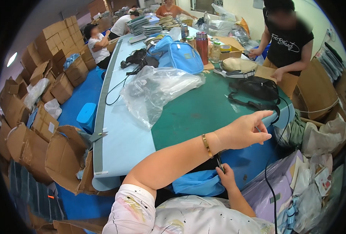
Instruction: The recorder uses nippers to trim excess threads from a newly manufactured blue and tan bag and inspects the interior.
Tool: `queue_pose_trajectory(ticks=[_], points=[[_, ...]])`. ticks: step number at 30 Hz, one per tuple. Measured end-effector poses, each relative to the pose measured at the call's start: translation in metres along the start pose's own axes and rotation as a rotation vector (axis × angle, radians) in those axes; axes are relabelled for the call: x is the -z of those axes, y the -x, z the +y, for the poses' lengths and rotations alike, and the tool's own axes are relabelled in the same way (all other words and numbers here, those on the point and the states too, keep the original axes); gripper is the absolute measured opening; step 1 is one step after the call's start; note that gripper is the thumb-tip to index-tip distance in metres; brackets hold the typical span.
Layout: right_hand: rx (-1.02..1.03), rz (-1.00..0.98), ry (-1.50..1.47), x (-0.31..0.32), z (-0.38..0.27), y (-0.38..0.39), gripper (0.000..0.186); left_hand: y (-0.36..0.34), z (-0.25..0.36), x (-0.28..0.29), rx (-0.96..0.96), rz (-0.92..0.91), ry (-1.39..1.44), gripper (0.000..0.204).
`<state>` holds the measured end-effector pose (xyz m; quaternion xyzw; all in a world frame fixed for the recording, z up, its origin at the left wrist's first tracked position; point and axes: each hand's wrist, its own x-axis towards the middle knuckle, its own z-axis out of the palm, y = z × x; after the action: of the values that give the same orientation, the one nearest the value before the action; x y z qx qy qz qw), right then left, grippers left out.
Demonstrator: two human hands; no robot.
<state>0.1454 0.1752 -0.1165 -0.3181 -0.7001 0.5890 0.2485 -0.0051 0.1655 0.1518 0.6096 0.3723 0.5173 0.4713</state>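
Note:
My left hand point(258, 130) reaches out to the right above the green mat point(192, 113), index finger extended, thumb apart and other fingers partly bent. A thin bluish sliver shows between the fingers, too small to name. My right hand point(226, 172), lower down below the table edge, grips a narrow dark metal tool point(219, 161), like scissors, beside a bundle of blue cloth point(196, 183) in my lap. A black bag with straps point(255, 87) lies beyond my left hand. A crumpled clear plastic sheet point(153, 93) lies on the table.
Blue bags point(184, 56), bottles point(201, 47) and folded stacks point(138, 25) crowd the far table. A person in black point(286, 46) stands at the right; others work farther back. Cardboard boxes point(29, 144) line the left, wrapped purple goods point(266, 187) the lower right. A black cable point(268, 171) hangs nearby.

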Motion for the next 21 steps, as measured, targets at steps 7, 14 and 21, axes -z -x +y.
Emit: queue_pose_trajectory(ticks=[7, 14, 21], points=[[0.01, 0.01, -0.016, 0.0, 0.002, 0.002, 0.025, 0.012, -0.005, -0.008, -0.011, -0.058, 0.01, 0.058], [0.159, 0.011, -0.129, -0.004, 0.007, -0.001, 0.028, 0.052, -0.015, -0.015, 0.072, -0.08, -0.101, 0.046], [0.11, -0.008, -0.303, -0.004, 0.047, -0.011, 0.025, 0.101, -0.035, -0.02, 0.133, 0.036, -0.028, 0.041]])
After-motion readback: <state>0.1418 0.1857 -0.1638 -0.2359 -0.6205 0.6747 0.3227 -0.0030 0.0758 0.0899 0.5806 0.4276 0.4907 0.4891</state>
